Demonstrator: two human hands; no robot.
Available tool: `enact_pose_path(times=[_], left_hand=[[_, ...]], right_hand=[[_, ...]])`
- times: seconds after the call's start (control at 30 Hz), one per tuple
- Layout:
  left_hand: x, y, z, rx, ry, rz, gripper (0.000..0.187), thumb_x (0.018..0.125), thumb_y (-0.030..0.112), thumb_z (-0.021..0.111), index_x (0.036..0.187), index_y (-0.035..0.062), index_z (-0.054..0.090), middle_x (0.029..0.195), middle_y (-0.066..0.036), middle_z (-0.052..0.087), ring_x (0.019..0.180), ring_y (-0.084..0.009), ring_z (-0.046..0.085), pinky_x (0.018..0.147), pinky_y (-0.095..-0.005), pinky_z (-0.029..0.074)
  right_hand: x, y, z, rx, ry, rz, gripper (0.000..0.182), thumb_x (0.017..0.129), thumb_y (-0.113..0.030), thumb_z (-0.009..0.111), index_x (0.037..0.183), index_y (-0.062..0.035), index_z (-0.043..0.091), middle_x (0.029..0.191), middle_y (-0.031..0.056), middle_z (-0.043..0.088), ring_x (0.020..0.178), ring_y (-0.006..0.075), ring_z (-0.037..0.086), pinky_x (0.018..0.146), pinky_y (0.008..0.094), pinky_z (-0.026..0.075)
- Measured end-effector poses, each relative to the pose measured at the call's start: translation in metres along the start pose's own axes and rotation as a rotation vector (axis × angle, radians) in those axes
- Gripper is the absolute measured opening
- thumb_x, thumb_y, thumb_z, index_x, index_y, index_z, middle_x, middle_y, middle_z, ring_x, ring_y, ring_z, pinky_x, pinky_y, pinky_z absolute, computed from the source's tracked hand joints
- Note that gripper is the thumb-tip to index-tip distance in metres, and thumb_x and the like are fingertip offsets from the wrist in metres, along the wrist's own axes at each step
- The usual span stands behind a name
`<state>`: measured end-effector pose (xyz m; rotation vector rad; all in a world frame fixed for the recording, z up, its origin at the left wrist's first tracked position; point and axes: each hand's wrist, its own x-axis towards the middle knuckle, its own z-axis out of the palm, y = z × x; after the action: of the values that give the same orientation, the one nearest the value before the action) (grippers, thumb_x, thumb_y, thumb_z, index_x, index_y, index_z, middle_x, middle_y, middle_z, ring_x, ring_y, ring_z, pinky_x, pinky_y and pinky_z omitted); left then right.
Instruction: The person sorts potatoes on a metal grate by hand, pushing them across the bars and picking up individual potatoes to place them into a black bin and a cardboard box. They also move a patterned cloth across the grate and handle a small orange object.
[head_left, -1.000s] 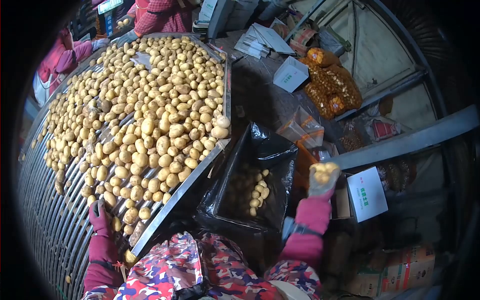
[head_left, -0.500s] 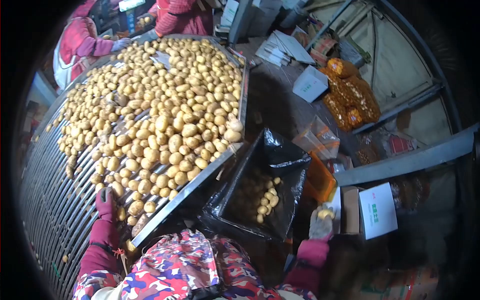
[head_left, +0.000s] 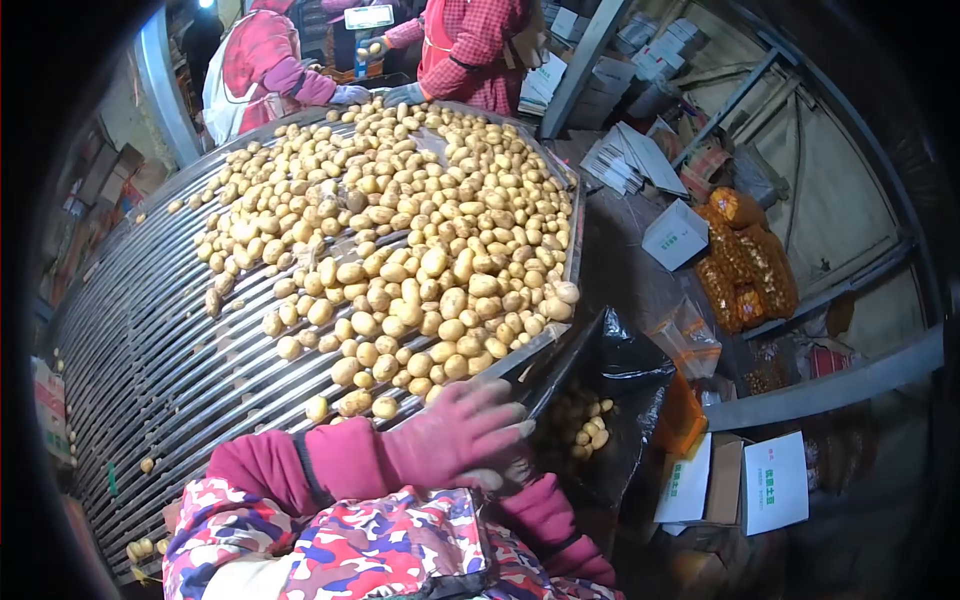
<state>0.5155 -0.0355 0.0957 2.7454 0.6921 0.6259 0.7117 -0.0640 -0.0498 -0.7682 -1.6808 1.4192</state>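
My left hand [head_left: 462,432], in a pink glove with dirty greyish fingertips, reaches across my front near the table's front edge, fingers stretched to the right. Beneath it is my right hand [head_left: 514,468], mostly covered, so its fingers and anything in them are hidden. Just beyond the hands, many potatoes [head_left: 452,302] lie heaped on a slatted metal sorting table [head_left: 200,370]. To the right of the hands a container lined with a black plastic bag [head_left: 640,450] holds several potatoes [head_left: 592,432].
An open white carton [head_left: 775,485] stands at the lower right, near an orange crate [head_left: 682,415]. Full net sacks [head_left: 745,265] and a small white box [head_left: 675,235] are farther back. Two co-workers [head_left: 262,75] [head_left: 470,50] stand at the far end; a metal beam [head_left: 830,385] crosses the right.
My left hand has left the potatoes at the table edge and swung right. My right hand, earlier holding a potato by the white carton, has come in under it. The view has shifted left.
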Motion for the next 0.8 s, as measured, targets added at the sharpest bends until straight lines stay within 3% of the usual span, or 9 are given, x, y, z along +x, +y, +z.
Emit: enact_pose_path(times=[0.17, 0.2, 0.27, 0.37, 0.47, 0.53, 0.63, 0.73, 0.8], left_hand=[[-0.021, -0.024, 0.007, -0.139, -0.054, 0.004, 0.073, 0.091, 0.055, 0.059, 0.146, 0.0096, 0.042, 0.149, -0.017, 0.042, 0.14, -0.0383, 0.037, 0.114, -0.061, 0.026], [-0.034, -0.037, 0.015, -0.195, 0.058, 0.005, 0.071, 0.09, 0.051, 0.062, 0.144, 0.0079, 0.044, 0.145, -0.019, 0.046, 0.137, -0.0393, 0.041, 0.111, -0.0584, 0.032], [-0.052, -0.056, 0.01, -0.238, 0.085, -0.124, 0.06, 0.09, 0.043, 0.063, 0.135, 0.0051, 0.051, 0.136, -0.018, 0.054, 0.126, -0.0409, 0.048, 0.109, -0.0536, 0.035], [-0.103, -0.089, 0.021, -0.037, -0.025, -0.37, 0.068, 0.083, 0.029, 0.07, 0.142, 0.0058, 0.045, 0.138, -0.02, 0.05, 0.132, -0.041, 0.043, 0.115, -0.0527, 0.03], [-0.142, -0.115, 0.027, 0.038, -0.076, -0.493, 0.069, 0.082, 0.028, 0.068, 0.143, 0.0054, 0.045, 0.141, -0.02, 0.048, 0.134, -0.0412, 0.04, 0.116, -0.053, 0.028], [-0.144, -0.122, 0.025, 0.054, -0.104, -0.52, 0.069, 0.081, 0.028, 0.068, 0.143, 0.0055, 0.045, 0.142, -0.019, 0.048, 0.135, -0.0406, 0.04, 0.116, -0.0529, 0.028], [-0.138, -0.125, 0.023, 0.083, -0.123, -0.566, 0.07, 0.08, 0.027, 0.069, 0.142, 0.0057, 0.046, 0.143, -0.017, 0.048, 0.135, -0.0394, 0.04, 0.116, -0.0527, 0.028], [-0.14, -0.134, 0.025, 0.126, -0.159, -0.584, 0.067, 0.081, 0.028, 0.069, 0.14, 0.0065, 0.048, 0.144, -0.017, 0.048, 0.135, -0.0388, 0.041, 0.116, -0.0525, 0.028], [-0.15, -0.141, 0.043, 0.184, -0.077, -0.517, 0.067, 0.081, 0.03, 0.068, 0.14, 0.0063, 0.048, 0.144, -0.018, 0.047, 0.135, -0.0399, 0.04, 0.115, -0.0538, 0.028]], right_hand=[[-0.019, -0.046, -0.001, 1.224, 0.536, 0.186, 0.066, 0.083, -0.02, 0.075, 0.142, -0.0058, 0.048, 0.124, 0.0207, 0.058, 0.102, 0.0386, 0.065, 0.077, 0.0535, 0.061], [-0.03, -0.054, -0.028, 1.273, 0.262, -0.007, 0.071, 0.08, -0.018, 0.079, 0.143, -0.0098, 0.046, 0.122, 0.0185, 0.057, 0.099, 0.0377, 0.065, 0.077, 0.0604, 0.058], [-0.07, -0.096, -0.064, 1.143, 0.676, 0.0, 0.082, 0.083, -0.015, 0.076, 0.151, -0.0134, 0.031, 0.128, 0.0208, 0.054, 0.089, 0.0363, 0.068, 0.063, 0.057, 0.062], [-0.168, -0.12, -0.109, 0.569, 1.026, -0.027, 0.073, 0.091, -0.021, 0.068, 0.152, -0.0126, 0.03, 0.129, 0.0199, 0.054, 0.095, 0.0289, 0.067, 0.067, 0.052, 0.062], [-0.256, -0.112, -0.125, 0.377, 1.439, 0.316, 0.063, 0.092, -0.033, 0.068, 0.149, -0.0268, 0.04, 0.131, 0.0048, 0.056, 0.109, 0.026, 0.06, 0.08, 0.0523, 0.057], [-0.317, -0.066, -0.145, 0.33, 1.588, 0.697, 0.071, 0.092, -0.046, 0.066, 0.153, -0.0279, 0.035, 0.138, 0.0105, 0.051, 0.124, 0.034, 0.049, 0.091, 0.0607, 0.048], [-0.313, -0.048, -0.146, 0.252, 1.843, 0.84, 0.074, 0.087, -0.053, 0.07, 0.15, -0.0252, 0.043, 0.165, 0.0108, 0.011, 0.146, 0.0381, 0.021, 0.107, 0.0635, 0.034], [-0.272, -0.052, -0.161, 0.169, 1.834, 0.557, 0.056, 0.093, -0.036, 0.066, 0.143, -0.0172, 0.05, 0.142, 0.0129, 0.048, 0.122, 0.0351, 0.055, 0.099, 0.0604, 0.044], [-0.211, -0.068, -0.171, 0.105, 1.662, 0.41, 0.039, 0.091, -0.021, 0.065, 0.128, -0.0111, 0.059, 0.109, 0.0041, 0.06, 0.102, 0.0208, 0.059, 0.084, 0.044, 0.052]])
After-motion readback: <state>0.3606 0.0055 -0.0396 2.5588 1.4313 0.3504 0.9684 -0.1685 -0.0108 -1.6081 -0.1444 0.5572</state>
